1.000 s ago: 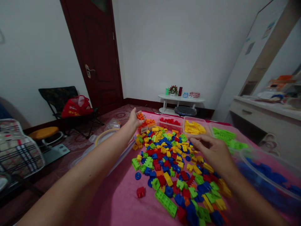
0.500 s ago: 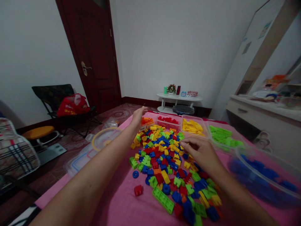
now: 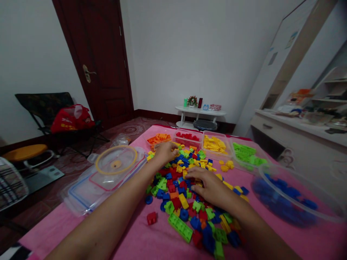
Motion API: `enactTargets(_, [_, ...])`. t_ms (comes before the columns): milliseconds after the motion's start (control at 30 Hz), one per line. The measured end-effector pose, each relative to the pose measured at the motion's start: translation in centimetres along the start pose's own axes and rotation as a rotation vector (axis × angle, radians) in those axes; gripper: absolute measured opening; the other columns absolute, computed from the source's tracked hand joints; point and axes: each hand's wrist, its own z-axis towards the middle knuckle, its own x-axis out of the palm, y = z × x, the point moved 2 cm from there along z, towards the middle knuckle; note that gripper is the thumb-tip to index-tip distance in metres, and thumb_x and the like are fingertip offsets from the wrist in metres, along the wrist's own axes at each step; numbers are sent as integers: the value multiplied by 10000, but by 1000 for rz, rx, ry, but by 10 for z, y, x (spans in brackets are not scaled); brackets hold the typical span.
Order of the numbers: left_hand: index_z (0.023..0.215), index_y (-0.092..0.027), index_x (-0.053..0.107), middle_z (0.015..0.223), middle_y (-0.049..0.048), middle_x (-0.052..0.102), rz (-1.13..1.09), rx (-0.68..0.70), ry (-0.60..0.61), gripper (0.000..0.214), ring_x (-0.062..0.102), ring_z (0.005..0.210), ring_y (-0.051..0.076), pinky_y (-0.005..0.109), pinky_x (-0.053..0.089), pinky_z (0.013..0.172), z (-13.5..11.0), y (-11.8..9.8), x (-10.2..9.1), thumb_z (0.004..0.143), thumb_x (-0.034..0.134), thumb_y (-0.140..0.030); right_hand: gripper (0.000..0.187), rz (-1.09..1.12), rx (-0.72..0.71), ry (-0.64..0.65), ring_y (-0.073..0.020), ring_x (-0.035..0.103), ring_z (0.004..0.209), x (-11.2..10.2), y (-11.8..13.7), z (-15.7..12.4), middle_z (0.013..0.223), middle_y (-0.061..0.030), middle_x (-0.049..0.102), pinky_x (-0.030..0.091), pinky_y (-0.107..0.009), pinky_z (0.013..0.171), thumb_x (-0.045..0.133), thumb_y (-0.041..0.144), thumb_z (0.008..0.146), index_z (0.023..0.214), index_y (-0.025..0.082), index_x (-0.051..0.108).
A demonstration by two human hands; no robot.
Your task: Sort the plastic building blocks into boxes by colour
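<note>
A mixed heap of red, yellow, green, blue and orange toy building bricks (image 3: 173,187) covers the middle of the pink cloth. At the heap's far left side is my left hand (image 3: 166,152), just in front of the box of orange bricks (image 3: 158,138). Its fingers are bent but apart, and I see no brick in them. My right hand (image 3: 207,182) reaches low over the heap's middle from the right, thumb and fingers parted around the bricks there. Its palm side is hidden. A long green brick (image 3: 180,226) and a red brick (image 3: 152,218) lie nearer me.
Along the far edge stand clear boxes of red bricks (image 3: 187,136), yellow bricks (image 3: 214,144) and green bricks (image 3: 245,153). A round tub (image 3: 322,213) with blue bricks sits at right. Clear lids (image 3: 116,160) are stacked at left. A few yellow pieces (image 3: 227,166) lie apart.
My left hand has come down from above the orange box to the heap. My right hand has moved left and lower into the bricks, uncovering yellow pieces by the boxes. The view has shifted slightly.
</note>
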Motion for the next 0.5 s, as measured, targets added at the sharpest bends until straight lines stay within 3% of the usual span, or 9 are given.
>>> enactTargets(100, [1043, -235, 660, 1189, 105, 569, -144, 85, -117, 336, 437, 1174, 306, 427, 259, 1032, -2, -4, 9, 715, 638, -310, 190, 32, 46, 90, -162, 606, 799, -8, -1, -2, 860, -19, 684, 452, -261, 758, 560, 153, 707, 815, 209, 706])
enactTargets(167, [1053, -246, 639, 1261, 100, 508, -238, 73, -119, 407, 306, 1276, 328, 459, 163, 1074, -3, -5, 17, 658, 698, -323, 157, 79, 81, 147, -140, 594, 668, -16, -5, -3, 726, -1, 675, 444, -229, 638, 541, 188, 729, 722, 196, 697])
enactTargets(233, [1001, -234, 643, 1219, 107, 520, -281, 57, -89, 360, 273, 1292, 330, 472, 117, 1085, -3, -5, 23, 657, 702, -324, 189, 93, 123, 130, -127, 563, 574, -25, -11, -4, 609, 9, 639, 412, -213, 546, 520, 225, 749, 655, 178, 677])
enactTargets(300, [922, -210, 654, 1121, 122, 550, -266, 85, -50, 224, 349, 1235, 320, 463, 154, 1077, -3, -7, 26, 719, 643, -304, 229, 41, 189, 28, -130, 553, 554, -35, -20, -3, 572, 9, 618, 401, -216, 524, 503, 265, 765, 633, 170, 665])
enactTargets(433, [840, -195, 664, 961, 126, 562, -286, 64, -73, 132, 453, 1101, 310, 463, 228, 1047, -3, -4, 26, 743, 575, -183, 214, -199, 308, -241, -185, 604, 825, -48, -47, -4, 879, -47, 678, 452, -280, 746, 502, 241, 768, 851, 174, 688])
enactTargets(500, [826, -202, 670, 924, 116, 560, -348, 1, -108, 172, 459, 1084, 315, 472, 221, 1050, -2, 1, 26, 691, 600, -122, 299, -365, 349, -288, -220, 555, 1012, -47, -63, -6, 1084, -96, 625, 405, -319, 895, 511, 181, 753, 1015, 156, 655])
